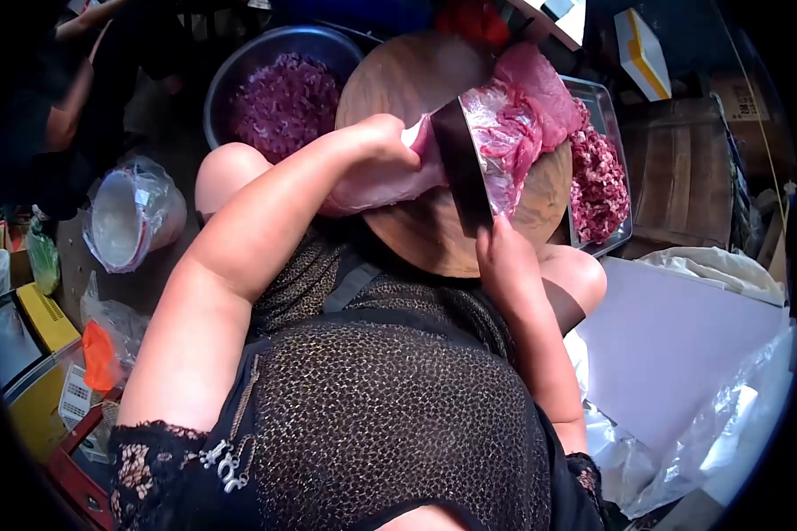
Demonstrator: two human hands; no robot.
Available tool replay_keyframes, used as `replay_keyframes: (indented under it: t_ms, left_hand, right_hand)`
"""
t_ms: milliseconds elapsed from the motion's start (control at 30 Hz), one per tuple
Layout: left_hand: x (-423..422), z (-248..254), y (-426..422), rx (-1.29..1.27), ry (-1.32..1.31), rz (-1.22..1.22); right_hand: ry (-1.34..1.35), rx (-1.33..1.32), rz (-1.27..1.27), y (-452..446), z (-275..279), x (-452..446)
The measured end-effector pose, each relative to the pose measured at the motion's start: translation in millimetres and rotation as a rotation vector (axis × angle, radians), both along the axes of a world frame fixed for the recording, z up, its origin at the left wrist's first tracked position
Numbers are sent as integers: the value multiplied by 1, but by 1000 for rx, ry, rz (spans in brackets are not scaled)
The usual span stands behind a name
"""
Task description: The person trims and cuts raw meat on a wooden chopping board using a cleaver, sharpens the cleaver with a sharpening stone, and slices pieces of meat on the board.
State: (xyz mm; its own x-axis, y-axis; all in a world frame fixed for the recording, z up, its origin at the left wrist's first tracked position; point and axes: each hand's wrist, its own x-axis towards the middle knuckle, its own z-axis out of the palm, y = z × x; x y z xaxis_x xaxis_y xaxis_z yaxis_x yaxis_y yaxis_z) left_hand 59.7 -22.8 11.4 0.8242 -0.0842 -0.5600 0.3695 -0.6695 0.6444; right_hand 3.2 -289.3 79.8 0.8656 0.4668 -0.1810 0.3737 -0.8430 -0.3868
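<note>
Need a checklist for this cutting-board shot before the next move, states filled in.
1. Cleaver held by the right hand: ok.
2. Large piece of meat gripped by the left hand: ok.
3. Left fingertips clear of the blade: cannot tell; close beside it, partly hidden.
4. Large piece of meat wholly on the round board: not ok; its left end hangs past the edge.
5. Board firmly supported: cannot tell; underside hidden.
6. Cut meat within the metal bowl: ok, where visible.
</note>
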Motion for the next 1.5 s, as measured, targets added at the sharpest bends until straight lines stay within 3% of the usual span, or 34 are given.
replay_keyframes:
  t_ms: [100, 367, 433, 533, 600, 633, 667, 700, 833, 900, 933, 1000, 1033, 1133, 1167, 1367, 1500]
  left_hand:
    - [-5, 3, -12, -43, -156, 35]
    - [5, -8, -11, 28, -227, -1]
    - [10, -16, -11, 64, -223, -15]
    - [-11, 7, -23, 48, -346, -56]
    - [-11, -14, -8, -7, -342, -35]
    - [-12, -16, 0, 7, -239, 96]
    - [-12, -18, 9, 17, -139, 233]
    - [-14, -25, 14, -195, -92, 351]
    - [-18, -13, 17, -171, -114, 398]
    - [-21, 0, 14, 175, -204, 352]
    - [-20, -5, 14, 169, -208, 355]
    - [-21, -24, 12, 432, -807, 210]
    - [-19, -18, 8, 291, -760, 156]
    - [-20, -11, -10, 188, -606, 115]
    - [-20, -8, -15, 284, -581, 68]
    - [4, -3, -17, 267, -305, -46]
    - [8, -12, -22, 183, -331, -13]
  right_hand:
    - [-3, -41, 48, 4, 3, 18]
    - [96, -85, 196, 85, -2, 103]
    - [-57, -187, 298, 112, -28, 129]
    - [-48, -64, 179, 138, -32, 140]
    - [138, 0, 40, 125, -24, 152]
    - [-77, 16, 62, 116, -29, 154]
    - [-131, 77, -67, 105, -35, 156]
    - [-185, 133, -109, 95, -32, 151]
    - [-191, 213, 1, 45, 6, 103]
    - [-104, 202, 40, 18, 11, 68]
    - [-47, 189, 27, 6, 8, 52]
    - [56, 110, -38, -6, 14, 21]
    - [14, 78, -14, -12, 7, 13]
    - [-24, -44, -20, -14, -4, -2]
    - [-15, -70, -9, -11, -3, -2]
    - [-32, 8, 141, 11, 0, 36]
    - [-10, 15, 178, 41, -10, 73]
